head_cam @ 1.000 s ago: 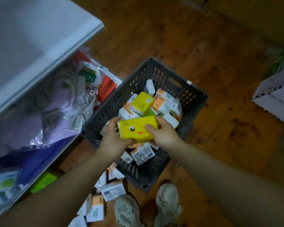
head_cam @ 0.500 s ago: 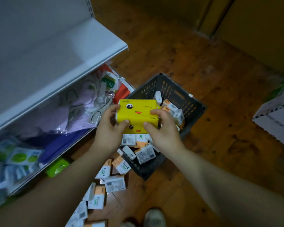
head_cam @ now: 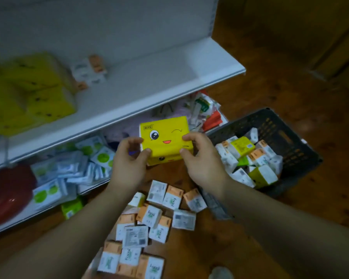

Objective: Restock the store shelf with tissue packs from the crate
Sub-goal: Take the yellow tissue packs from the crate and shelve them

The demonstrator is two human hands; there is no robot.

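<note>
At upper left, blurred soft yellow packs [head_cam: 30,93] lie on the flat white shelf [head_cam: 159,77]. In the middle of the frame the left grip [head_cam: 129,166] and the right grip [head_cam: 205,162] both pinch the yellow tissue pack [head_cam: 165,137]. It is glossy and block-shaped, with a winking face, and is held in the air in front of the shelf edge. At right, the dark perforated plastic crate [head_cam: 294,150] holds small white-orange and yellow packs [head_cam: 258,156].

Shelf [head_cam: 149,81] right half bare (yellow packs [head_cam: 28,91] crowd left).
</note>
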